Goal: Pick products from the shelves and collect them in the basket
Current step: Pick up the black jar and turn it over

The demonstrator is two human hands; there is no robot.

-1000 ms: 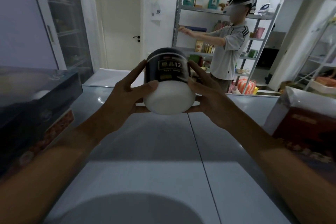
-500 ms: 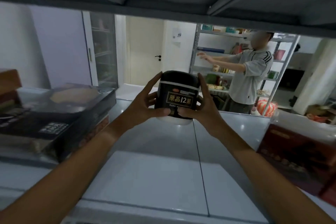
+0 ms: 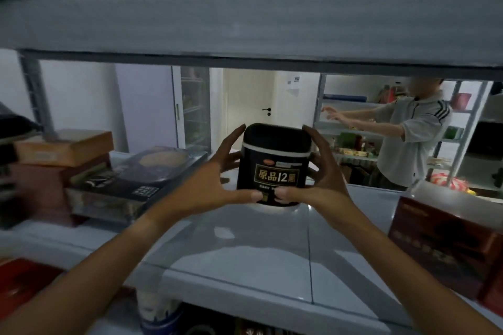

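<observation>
Grey metal shelf (image 3: pixel 245 247) in a storeroom, glossy and lit from behind; black jar (image 3: pixel 275 164) with gold lettering stands upright near its middle; left hand (image 3: pixel 215 182) and right hand (image 3: pixel 318 179) clasp its sides, fingers curled round it, thumbs pressed on the front label; dark flat box (image 3: pixel 130 179) lies to the left; red box (image 3: pixel 449 242) to the right.

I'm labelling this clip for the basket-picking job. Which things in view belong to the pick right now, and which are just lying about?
In the job:
black tub
left hand
right hand
shelf under the tub

Lying about:
black flat box at left
orange box
dark red box at right
other person at the far racks

No basket shows.
</observation>
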